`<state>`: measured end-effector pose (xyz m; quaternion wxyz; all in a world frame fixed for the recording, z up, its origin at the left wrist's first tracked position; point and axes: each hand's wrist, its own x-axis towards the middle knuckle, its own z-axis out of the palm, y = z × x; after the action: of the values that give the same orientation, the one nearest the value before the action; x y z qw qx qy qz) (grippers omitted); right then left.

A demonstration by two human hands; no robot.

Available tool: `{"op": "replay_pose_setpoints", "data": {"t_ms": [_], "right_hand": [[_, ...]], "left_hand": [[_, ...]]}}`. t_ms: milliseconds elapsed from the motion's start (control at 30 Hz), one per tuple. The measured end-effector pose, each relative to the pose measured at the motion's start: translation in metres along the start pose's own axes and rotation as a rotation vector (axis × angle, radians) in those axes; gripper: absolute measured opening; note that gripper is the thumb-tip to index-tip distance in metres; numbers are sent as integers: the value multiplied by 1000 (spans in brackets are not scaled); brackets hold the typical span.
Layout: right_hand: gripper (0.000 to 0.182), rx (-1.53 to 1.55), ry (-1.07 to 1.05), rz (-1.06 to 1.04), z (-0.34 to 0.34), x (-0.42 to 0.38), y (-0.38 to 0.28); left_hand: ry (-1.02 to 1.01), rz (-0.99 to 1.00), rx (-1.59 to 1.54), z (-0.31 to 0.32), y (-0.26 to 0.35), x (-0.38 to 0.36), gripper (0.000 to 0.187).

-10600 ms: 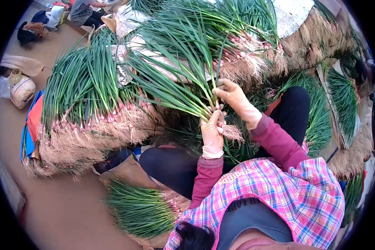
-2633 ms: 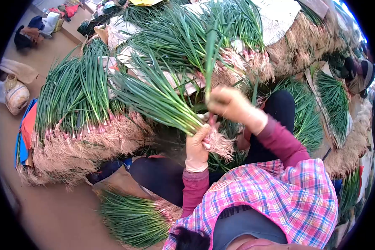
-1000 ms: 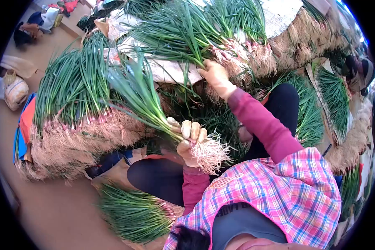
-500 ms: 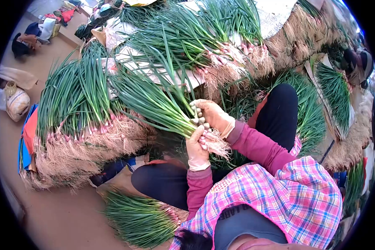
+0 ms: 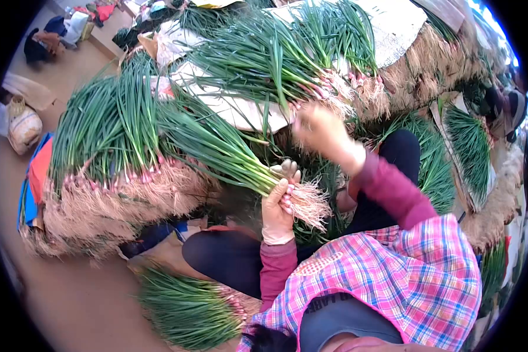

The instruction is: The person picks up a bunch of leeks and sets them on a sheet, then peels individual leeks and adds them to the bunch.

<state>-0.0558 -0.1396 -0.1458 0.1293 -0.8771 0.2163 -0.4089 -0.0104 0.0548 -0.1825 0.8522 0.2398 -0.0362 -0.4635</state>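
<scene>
My left hand (image 5: 277, 214), in a thin pale glove, is closed around a bunch of spring onions (image 5: 240, 167). The bulbs and pale stringy roots (image 5: 308, 202) stick out to the right of it, and the green leaves fan out to the upper left. Grey fingertips of the glove show over the bulbs. My right hand (image 5: 328, 138), gloved and blurred by motion, is at the front edge of the upper pile of spring onions (image 5: 264, 56). Its fingers meet the white end of a single upright spring onion (image 5: 280, 79) and appear closed on it.
Another pile of spring onions (image 5: 108, 129) lies at the left, roots facing me. A smaller bundle (image 5: 193, 308) is on the floor near my knee. More spring onions (image 5: 466, 146) lie at the right. A stuffed sack (image 5: 24, 126) stands on the floor at far left.
My right hand has left the bunch and moved up and right to the upper pile's edge. My left hand still holds the bunch, nearly in place.
</scene>
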Motion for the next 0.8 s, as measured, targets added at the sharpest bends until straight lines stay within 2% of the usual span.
{"op": "replay_pose_setpoints", "data": {"t_ms": [33, 67, 100, 167, 200, 233, 300, 333, 367, 433, 500, 567, 633, 700, 733, 800], "right_hand": [[19, 32, -307, 28, -14, -26, -24], [20, 301, -362, -59, -24, -46, -37], [28, 526, -289, 30, -13, -62, -38], [42, 766, -245, 322, 5, -60, -27], [50, 1315, -436, 513, 13, -58, -25], [50, 1343, -531, 399, 22, -58, -22], [47, 1639, -823, 478, 25, -60, -26], [46, 1665, -880, 488, 23, -59, -27], [40, 1639, -845, 414, 22, -57, -27], [40, 1523, -829, 342, 26, -53, -25], [44, 1695, -652, 604, 18, -49, -39], [47, 2105, -705, 844, 30, -48, -33], [43, 2330, -694, 829, 51, -55, -28], [37, 2317, -687, 860, 64, -66, -29], [34, 2203, -539, 1058, 52, -62, -43], [32, 2288, -496, 1101, 54, -69, -46]], "left_hand": [[34, -4, 55, 7, 2, 0, 32], [52, -57, 91, -18, 2, 2, 31], [65, -109, 133, -42, 1, 6, 29], [59, -55, 56, -5, 0, -3, 24], [57, -98, 66, -12, 1, -5, 25], [32, -116, 88, 0, 6, -12, 26], [49, -100, 37, 7, 10, -18, 27], [-22, -95, -52, 11, 12, -20, 28], [-70, -123, -86, 8, 15, -21, 29], [-126, -141, -153, 9, 20, -22, 28], [-120, -147, -170, 14, 23, -22, 28], [-105, -154, -184, 13, 20, -21, 27], [-161, -197, -267, 3, 17, -18, 28], [-165, -312, -341, 0, 21, -20, 27], [-168, -275, -303, 1, 22, -20, 28], [-181, -270, -318, 4, 25, -22, 29]]}}
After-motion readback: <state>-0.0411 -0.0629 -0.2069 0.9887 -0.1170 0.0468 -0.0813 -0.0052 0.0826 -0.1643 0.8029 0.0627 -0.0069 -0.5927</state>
